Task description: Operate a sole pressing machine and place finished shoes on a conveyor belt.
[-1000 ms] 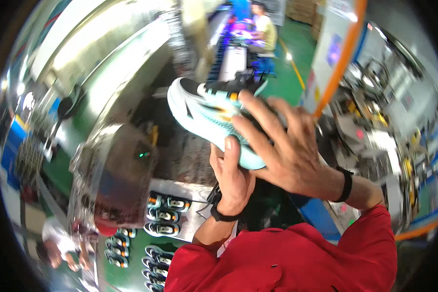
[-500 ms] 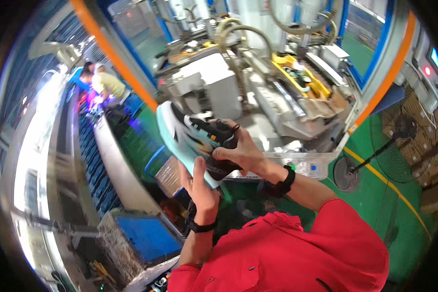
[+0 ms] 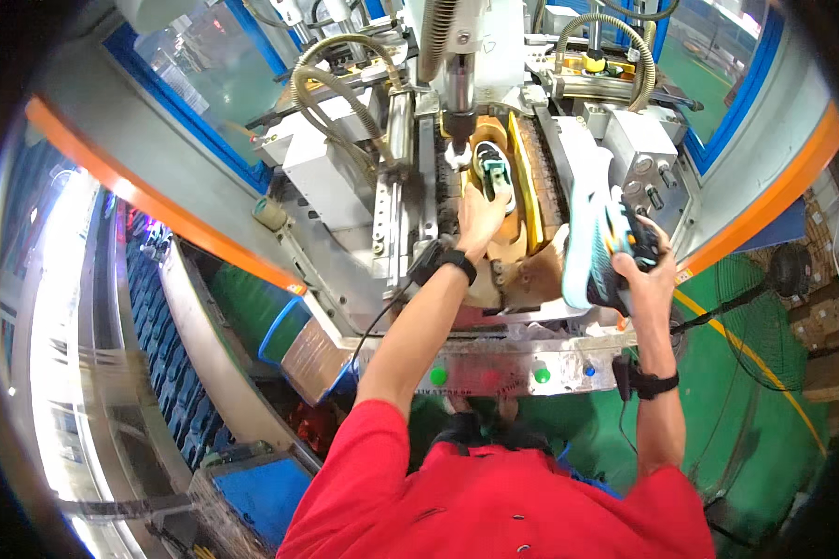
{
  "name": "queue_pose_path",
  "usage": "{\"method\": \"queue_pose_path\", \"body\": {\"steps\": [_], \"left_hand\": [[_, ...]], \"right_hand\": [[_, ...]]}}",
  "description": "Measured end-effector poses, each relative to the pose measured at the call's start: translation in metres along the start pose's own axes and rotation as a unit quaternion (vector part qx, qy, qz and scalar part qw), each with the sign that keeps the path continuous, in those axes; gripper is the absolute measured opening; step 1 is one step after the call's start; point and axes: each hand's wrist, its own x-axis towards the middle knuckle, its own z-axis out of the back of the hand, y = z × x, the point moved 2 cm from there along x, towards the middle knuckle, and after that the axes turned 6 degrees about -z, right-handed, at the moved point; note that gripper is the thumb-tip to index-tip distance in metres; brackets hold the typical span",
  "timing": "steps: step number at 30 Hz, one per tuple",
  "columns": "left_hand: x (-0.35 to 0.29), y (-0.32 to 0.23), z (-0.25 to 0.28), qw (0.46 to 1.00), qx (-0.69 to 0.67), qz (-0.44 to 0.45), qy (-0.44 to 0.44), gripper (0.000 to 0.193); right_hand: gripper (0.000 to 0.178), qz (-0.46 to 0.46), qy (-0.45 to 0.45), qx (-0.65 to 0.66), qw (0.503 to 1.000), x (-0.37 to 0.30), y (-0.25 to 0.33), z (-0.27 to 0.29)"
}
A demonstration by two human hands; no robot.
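Loading step at the grey sole-press machine (image 3: 494, 121): left hand (image 3: 480, 219) gripped the seated dark shoe (image 3: 494, 172), right hand (image 3: 645, 270) clutched a white-soled teal shoe (image 3: 589, 242) alongside, which likely needed a careful exchange.

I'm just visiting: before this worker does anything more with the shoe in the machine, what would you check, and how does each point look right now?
1. Left hand has hold of the shoe in the machine: ok, fingers on it.
2. Right hand grips the second shoe firmly: ok, held upright, off the machine.
3. Press head clear of the fingers: not ok, it stands right above the hand.
4. Shoe seated squarely: cannot tell.
5. Coloured buttons on the front panel untouched: ok.
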Motion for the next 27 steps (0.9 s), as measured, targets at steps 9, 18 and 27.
{"method": "queue_pose_path", "body": {"steps": [9, 18, 27], "left_hand": [[0.083, 0.066, -0.054, 0.984, 0.138, 0.113, 0.026, 0.060], [-0.075, -0.012, 0.130, 0.832, -0.465, 0.273, 0.128, 0.024], [-0.282, -0.018, 0.297, 0.875, -0.388, 0.252, -0.142, 0.047]], "right_hand": [[0.055, 0.004, -0.092, -0.159, 0.983, 0.051, -0.019, 0.025], [0.065, -0.013, 0.154, -0.450, 0.879, 0.229, -0.039, -0.143], [0.047, 0.003, 0.066, -0.530, 0.845, 0.166, -0.160, -0.307]]}}
